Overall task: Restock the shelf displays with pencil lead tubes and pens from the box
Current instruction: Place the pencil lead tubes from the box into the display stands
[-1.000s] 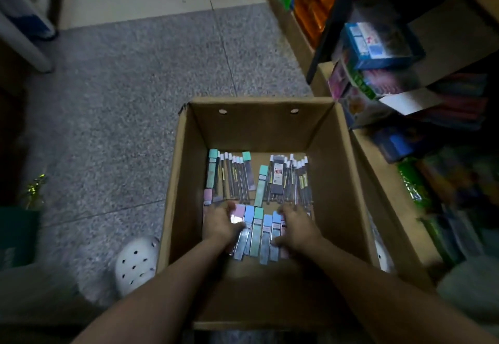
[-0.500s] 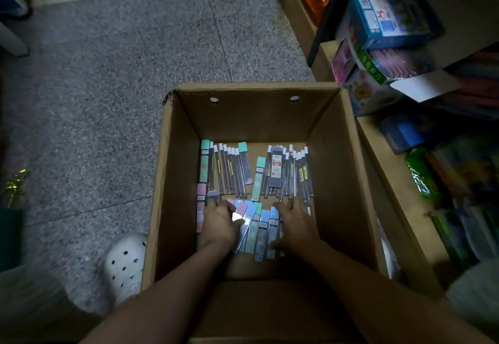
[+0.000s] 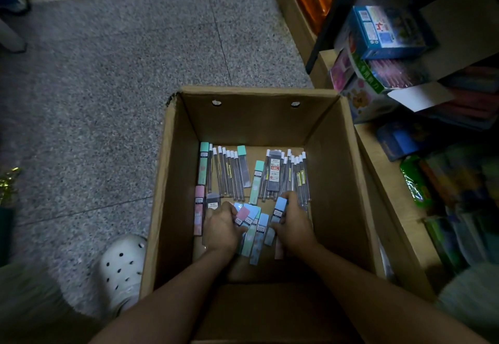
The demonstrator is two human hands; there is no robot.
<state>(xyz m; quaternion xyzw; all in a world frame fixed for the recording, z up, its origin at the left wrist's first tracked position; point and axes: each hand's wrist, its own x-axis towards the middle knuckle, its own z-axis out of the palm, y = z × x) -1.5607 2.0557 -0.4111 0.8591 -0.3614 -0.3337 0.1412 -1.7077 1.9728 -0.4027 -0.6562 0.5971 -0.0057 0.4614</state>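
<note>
Nearest me, my left hand (image 3: 220, 226) and right hand (image 3: 293, 226) are both down on the floor of the cardboard box (image 3: 333, 181), fingers curled around a loose fan of flat pastel lead cases (image 3: 252, 229) that lie between them; the left pinches the pink- and blue-capped ends, and the right wraps a blue-capped case (image 3: 278, 212) on its side of the bunch. I judge these cases light, stiff and smooth-skinned plastic, so they will likely slide over each other and slip out of a loose handful; squaring them into one stack and squeezing across the flat faces near the middle seems the safest hold. At the near left wall a pink case (image 3: 199, 210) lies alone. Farther in, two rows of thin clear lead tubes with white caps (image 3: 228, 172) lie side by side, thinner and rounder, so they should roll, and I would guess the leads inside break if dropped. A dark case (image 3: 274, 172) in the right row bears a red label reading "100"; the smaller print above it is too small for me to read. A green-capped case (image 3: 204, 162) lies at the far left. Beyond the box on the right, the shelf (image 3: 378, 149) carries a blue carton (image 3: 383, 30) whose writing I cannot make out.
</note>
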